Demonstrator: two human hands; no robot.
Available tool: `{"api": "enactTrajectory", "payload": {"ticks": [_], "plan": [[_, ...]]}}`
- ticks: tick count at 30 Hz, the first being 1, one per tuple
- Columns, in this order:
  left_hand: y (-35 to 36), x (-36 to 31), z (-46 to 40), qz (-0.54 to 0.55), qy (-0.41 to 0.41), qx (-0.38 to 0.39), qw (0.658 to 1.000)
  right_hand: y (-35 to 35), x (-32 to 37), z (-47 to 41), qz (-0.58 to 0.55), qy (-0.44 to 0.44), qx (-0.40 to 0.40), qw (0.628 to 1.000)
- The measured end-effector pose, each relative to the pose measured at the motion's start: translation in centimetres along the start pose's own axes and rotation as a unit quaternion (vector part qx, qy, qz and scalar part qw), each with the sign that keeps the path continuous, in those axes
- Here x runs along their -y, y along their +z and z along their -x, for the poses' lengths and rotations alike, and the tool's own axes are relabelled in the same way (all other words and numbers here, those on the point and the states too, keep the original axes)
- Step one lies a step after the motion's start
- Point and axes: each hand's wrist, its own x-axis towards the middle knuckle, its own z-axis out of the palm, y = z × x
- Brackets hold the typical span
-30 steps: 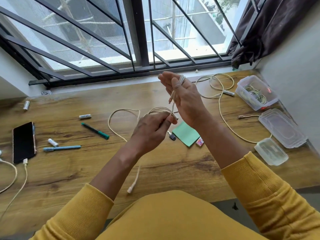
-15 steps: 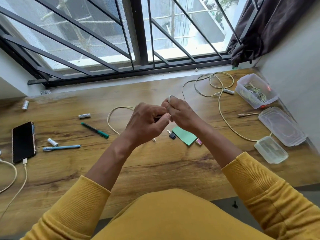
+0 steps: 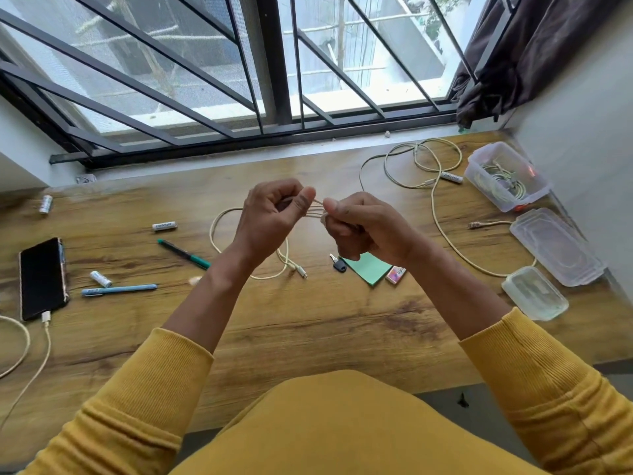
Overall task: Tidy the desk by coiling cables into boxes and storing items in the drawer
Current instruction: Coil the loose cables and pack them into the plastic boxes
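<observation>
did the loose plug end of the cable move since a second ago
Yes. The plug end slid up the desk from near its front edge, toward the key.

Cream cable coiled, strands taut between both hands.

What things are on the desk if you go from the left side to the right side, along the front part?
Black phone → blue pen → green pen → cable end → small key → green sticky notes → small pink packet → small clear box.
</observation>
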Motion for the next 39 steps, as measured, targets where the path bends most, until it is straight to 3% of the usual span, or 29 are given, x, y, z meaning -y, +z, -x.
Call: {"api": "enactTrajectory", "payload": {"ticks": [4, 8, 15, 18, 21, 26, 32, 39], "plan": [[1.4, -0.2, 0.5, 0.061, -0.041, -0.011, 0.997, 0.6, 1.1, -0.2, -0.119, -0.055, 0.011, 0.991], [3.2, 0.0, 1.8, 0.009, -0.078, -0.023, 0.997, 0.9, 1.9, -1.2, -0.233, -0.135, -0.022, 0.963], [4.0, -1.7, 2.7, -0.108, -0.053, 0.014, 0.993, 0.4, 1.1, -1.9, -0.250, -0.197, -0.157, 0.935], [4.0, -2.5, 3.1, -0.152, -0.031, 0.059, 0.986, -0.5, 1.0, -2.1, -0.196, -0.192, -0.217, 0.937], [3.4, -2.8, 2.7, -0.172, -0.004, 0.083, 0.982, -0.9, 0.4, -2.1, -0.021, -0.157, -0.277, 0.948], [1.8, -4.0, 1.3, -0.200, 0.050, 0.104, 0.973, -0.8, -3.1, -2.6, 0.196, -0.083, -0.328, 0.920], [-0.5, -3.5, -0.6, -0.208, 0.082, 0.061, 0.973, -0.1, -3.8, -1.1, 0.160, -0.051, -0.249, 0.954], [0.3, -1.3, -1.0, -0.136, 0.027, 0.001, 0.990, 1.5, -1.4, -0.2, 0.032, -0.018, -0.079, 0.996]]}}
